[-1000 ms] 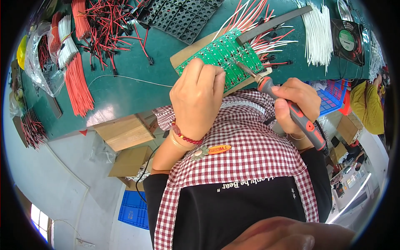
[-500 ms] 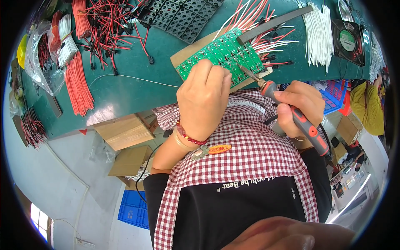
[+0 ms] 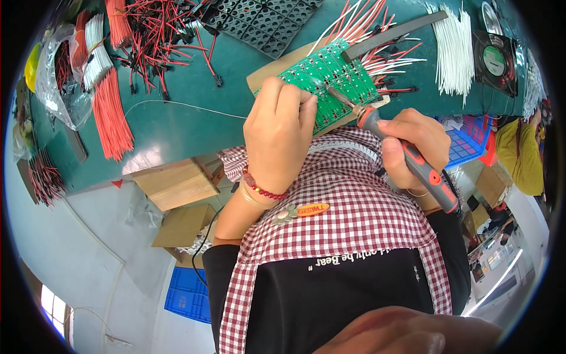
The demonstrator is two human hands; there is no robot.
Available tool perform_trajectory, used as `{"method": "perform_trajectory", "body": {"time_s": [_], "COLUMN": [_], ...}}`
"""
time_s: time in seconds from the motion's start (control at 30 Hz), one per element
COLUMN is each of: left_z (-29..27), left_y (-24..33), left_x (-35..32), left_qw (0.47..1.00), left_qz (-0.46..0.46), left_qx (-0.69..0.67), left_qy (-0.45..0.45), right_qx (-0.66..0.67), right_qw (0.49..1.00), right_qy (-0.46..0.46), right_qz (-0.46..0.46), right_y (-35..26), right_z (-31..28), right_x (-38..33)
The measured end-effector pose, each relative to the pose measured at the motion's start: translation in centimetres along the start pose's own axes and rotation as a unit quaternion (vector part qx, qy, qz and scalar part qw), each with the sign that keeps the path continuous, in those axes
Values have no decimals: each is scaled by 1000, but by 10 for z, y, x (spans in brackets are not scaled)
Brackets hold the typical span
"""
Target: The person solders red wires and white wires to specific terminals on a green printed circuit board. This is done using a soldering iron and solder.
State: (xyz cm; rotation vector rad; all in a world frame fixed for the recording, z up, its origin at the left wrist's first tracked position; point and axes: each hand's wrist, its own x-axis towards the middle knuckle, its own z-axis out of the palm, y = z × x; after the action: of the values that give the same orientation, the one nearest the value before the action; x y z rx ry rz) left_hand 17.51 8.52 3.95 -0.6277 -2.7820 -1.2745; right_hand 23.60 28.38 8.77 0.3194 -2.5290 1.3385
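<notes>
My right hand (image 3: 415, 144) grips a grey and red soldering iron (image 3: 421, 168), its tip touching or just above a green circuit board panel (image 3: 348, 82). Pinched closed over the board's left part is my left hand (image 3: 280, 133). From it a thin solder wire (image 3: 188, 107) trails leftward across the table; the end at the fingertips is too small to make out. The panel lies on a brown board (image 3: 265, 76), with a dark flat bar (image 3: 395, 35) across its upper right. Red and white wires (image 3: 359, 23) stick out beyond the panel's far edge.
A black perforated tray (image 3: 262, 23) sits behind the panel. White wires (image 3: 454, 53) and a black fan (image 3: 494, 62) are at the right. Red wire bundles (image 3: 112, 118), a tangle of connector leads (image 3: 159, 41) and a plastic bag (image 3: 59, 88) occupy the left.
The soldering iron's tip has moved left over the panel, with my right hand following. My left hand has shifted slightly left, still pinched. The panel looks slightly shifted right in the view.
</notes>
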Motion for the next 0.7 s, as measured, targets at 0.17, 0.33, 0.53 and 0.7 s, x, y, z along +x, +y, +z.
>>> {"method": "perform_trajectory", "body": {"time_s": [0.17, 0.33, 0.53, 0.7], "left_z": [1, 3, 4, -1], "left_y": [1, 1, 3, 5], "left_x": [0, 1, 4, 3], "left_qw": [1000, 1000, 999, 1000], "left_qz": [1, 5, 19, 17], "left_qx": [27, 28, 10, 6], "left_qy": [-2, -13, -24, 13], "right_qx": [-1, -14, -59, -80], "right_qw": [1000, 1000, 997, 994], "right_qy": [21, 17, 8, -8], "right_qz": [7, -1, -44, -74], "right_y": [-2, 0, -5, -9], "right_z": [-1, 3, 8, 6], "right_x": [-2, -4, -5, -1]}}
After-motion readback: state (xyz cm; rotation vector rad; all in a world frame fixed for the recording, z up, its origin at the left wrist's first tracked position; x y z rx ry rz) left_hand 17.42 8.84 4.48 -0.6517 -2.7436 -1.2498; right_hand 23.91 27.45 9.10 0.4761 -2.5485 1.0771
